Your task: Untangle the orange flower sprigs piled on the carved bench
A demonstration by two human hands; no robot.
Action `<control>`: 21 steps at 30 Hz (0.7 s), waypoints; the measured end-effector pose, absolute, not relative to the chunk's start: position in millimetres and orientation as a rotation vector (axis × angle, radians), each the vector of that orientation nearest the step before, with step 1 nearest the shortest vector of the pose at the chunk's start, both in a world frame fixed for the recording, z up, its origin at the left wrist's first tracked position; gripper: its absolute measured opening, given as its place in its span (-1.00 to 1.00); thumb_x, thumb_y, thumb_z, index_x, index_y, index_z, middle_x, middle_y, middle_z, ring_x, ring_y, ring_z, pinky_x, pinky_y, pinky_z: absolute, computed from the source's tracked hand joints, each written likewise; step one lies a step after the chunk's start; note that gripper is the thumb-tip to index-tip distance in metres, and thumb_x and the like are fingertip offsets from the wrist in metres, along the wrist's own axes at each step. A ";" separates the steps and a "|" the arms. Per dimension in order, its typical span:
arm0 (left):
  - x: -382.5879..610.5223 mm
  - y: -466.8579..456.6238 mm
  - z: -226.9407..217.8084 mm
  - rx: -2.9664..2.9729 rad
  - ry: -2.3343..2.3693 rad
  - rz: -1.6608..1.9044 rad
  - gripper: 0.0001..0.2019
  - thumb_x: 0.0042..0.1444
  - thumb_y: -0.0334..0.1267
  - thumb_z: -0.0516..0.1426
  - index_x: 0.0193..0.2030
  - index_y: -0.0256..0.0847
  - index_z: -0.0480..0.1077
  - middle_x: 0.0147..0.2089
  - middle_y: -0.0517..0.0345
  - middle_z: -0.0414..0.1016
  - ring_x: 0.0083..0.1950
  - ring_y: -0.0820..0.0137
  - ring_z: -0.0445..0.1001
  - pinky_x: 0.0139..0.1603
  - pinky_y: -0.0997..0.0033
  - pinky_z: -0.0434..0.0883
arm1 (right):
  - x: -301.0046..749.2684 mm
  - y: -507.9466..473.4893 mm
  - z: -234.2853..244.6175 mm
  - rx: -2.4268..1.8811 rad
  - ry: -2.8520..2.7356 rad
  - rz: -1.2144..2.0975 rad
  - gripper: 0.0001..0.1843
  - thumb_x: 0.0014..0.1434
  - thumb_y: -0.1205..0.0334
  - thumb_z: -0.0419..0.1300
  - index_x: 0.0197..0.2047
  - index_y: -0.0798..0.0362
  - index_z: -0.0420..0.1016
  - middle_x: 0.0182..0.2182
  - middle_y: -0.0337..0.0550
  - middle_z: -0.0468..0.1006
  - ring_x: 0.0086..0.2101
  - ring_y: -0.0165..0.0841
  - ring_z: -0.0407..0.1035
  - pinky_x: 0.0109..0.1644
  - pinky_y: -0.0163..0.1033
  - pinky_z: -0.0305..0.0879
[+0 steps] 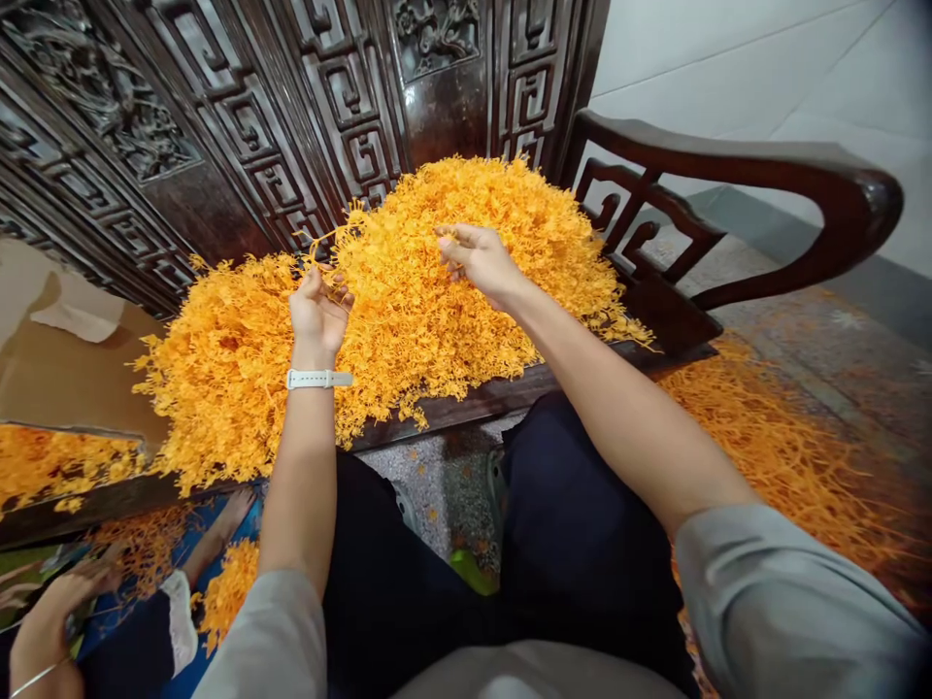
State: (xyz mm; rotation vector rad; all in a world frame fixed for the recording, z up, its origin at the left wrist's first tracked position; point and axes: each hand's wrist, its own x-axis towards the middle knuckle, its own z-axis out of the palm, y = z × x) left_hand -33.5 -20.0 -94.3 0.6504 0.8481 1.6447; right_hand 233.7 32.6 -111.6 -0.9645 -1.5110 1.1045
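Observation:
A big heap of orange, plastic-looking flower sprigs [451, 330] covers the seat of a dark wooden bench [473, 398]. Over the left part of the heap, my left hand [318, 309], with a pale watch strap [313, 379] at the wrist, is closed on a branched orange sprig [324, 238] that sticks up from its fingertips. My right hand [481, 262] hovers in front of the heap's upper middle, thumb and fingers pinched together. Whatever lies in that pinch is too small to make out against the orange behind it.
The bench has a carved back [349, 97] and a curved armrest [764, 175] at right. A cardboard box [73, 340] stands at left. Thin orange stems [772, 456] cover the floor at right. Another person's hand [65, 592] shows at lower left beside more orange pieces.

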 end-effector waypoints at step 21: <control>18.2 -31.7 -102.5 0.909 0.853 1.532 -0.82 0.22 -0.43 0.27 -0.25 -0.12 0.35 -0.22 0.20 0.51 -0.18 0.43 0.58 -0.10 0.41 0.51 | 192.6 -3.2 -85.8 -0.783 -0.969 1.390 -0.65 0.17 0.04 0.45 -0.19 0.00 0.39 -0.34 -0.22 0.57 -0.36 -0.42 0.41 -0.25 -0.29 0.38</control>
